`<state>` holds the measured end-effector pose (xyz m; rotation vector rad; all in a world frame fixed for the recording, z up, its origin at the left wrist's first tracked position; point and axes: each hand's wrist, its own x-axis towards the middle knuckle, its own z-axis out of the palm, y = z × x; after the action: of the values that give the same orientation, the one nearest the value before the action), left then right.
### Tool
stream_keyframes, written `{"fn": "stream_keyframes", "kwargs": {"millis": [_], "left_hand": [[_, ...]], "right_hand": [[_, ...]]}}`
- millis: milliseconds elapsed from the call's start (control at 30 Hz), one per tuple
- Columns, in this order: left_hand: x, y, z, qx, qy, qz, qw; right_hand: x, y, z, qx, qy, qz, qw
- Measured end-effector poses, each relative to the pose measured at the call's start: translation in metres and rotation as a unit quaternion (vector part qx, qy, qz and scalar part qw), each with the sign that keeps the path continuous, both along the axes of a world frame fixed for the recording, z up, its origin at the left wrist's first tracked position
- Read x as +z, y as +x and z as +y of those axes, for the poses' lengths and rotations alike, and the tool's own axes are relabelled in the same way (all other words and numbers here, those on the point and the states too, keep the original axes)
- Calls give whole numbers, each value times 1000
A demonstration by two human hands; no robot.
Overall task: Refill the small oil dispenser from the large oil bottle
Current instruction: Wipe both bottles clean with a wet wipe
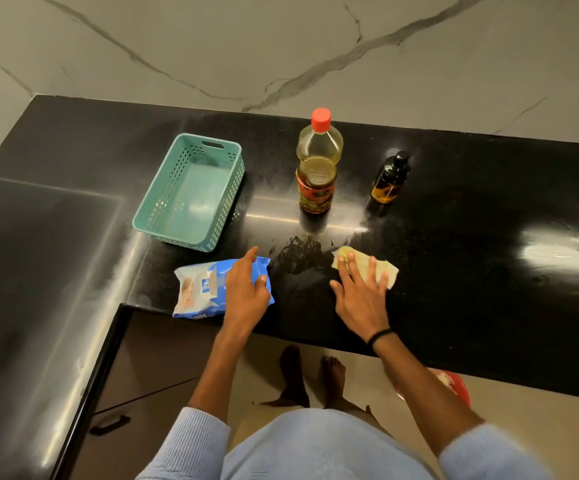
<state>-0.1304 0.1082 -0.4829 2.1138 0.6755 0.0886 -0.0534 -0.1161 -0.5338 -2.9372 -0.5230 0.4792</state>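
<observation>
The large oil bottle [317,161] stands upright on the black counter [471,209], red cap on, about half full of yellow oil. To its right stands the small dark oil dispenser [389,178] with a black pump top and amber oil in its lower part. An oily smear [302,254] lies on the counter in front of the bottle. My right hand [360,292] presses flat on a yellowish wipe [364,265] just right of the smear. My left hand [246,289] rests with spread fingers on a blue and white wipes pack [198,292].
A teal perforated basket [191,192] sits to the left of the bottle, with nothing in it. The counter turns a corner at the left. A marble wall rises behind. Below the counter edge are my bare feet and a red bin [454,386] on the floor.
</observation>
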Motion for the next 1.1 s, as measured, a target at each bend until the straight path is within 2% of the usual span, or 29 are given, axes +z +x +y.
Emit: {"fn": "stream_keyframes", "kwargs": {"millis": [133, 267, 367, 467, 567, 633, 700, 767, 833, 933, 1000, 1100], "left_hand": [[9, -4, -7, 36, -16, -28, 999], [15, -6, -8, 62, -27, -35, 997], [15, -10, -6, 70, -36, -43, 996], [16, -14, -3, 73, -40, -49, 995], [16, -19, -3, 75, -33, -57, 995], [15, -21, -3, 69, -34, -47, 996], [12, -22, -6, 69, -37, -47, 996], [12, -21, -10, 55, -37, -42, 997], [11, -22, -10, 47, -41, -41, 997], [10, -21, -6, 53, -43, -41, 997], [11, -24, -4, 48, -36, -48, 997], [12, -24, -6, 42, -32, -43, 998]], "right_hand": [[0, 40, 61, 48, 30, 32, 998], [0, 56, 116, 140, 42, 32, 989], [5, 18, 104, 209, 53, 39, 976], [13, -32, 51, 253, 69, 54, 964], [10, -3, 22, 209, 21, 36, 977], [9, 41, 39, 127, 17, 37, 991], [11, 66, 69, 94, 34, 51, 994], [14, 57, 93, 120, 52, 75, 989], [12, 11, 90, 196, 67, 65, 976], [10, -49, 35, 276, 78, 40, 957], [7, -32, -3, 221, 48, 25, 974], [5, 43, -5, 68, 22, 20, 997]]}}
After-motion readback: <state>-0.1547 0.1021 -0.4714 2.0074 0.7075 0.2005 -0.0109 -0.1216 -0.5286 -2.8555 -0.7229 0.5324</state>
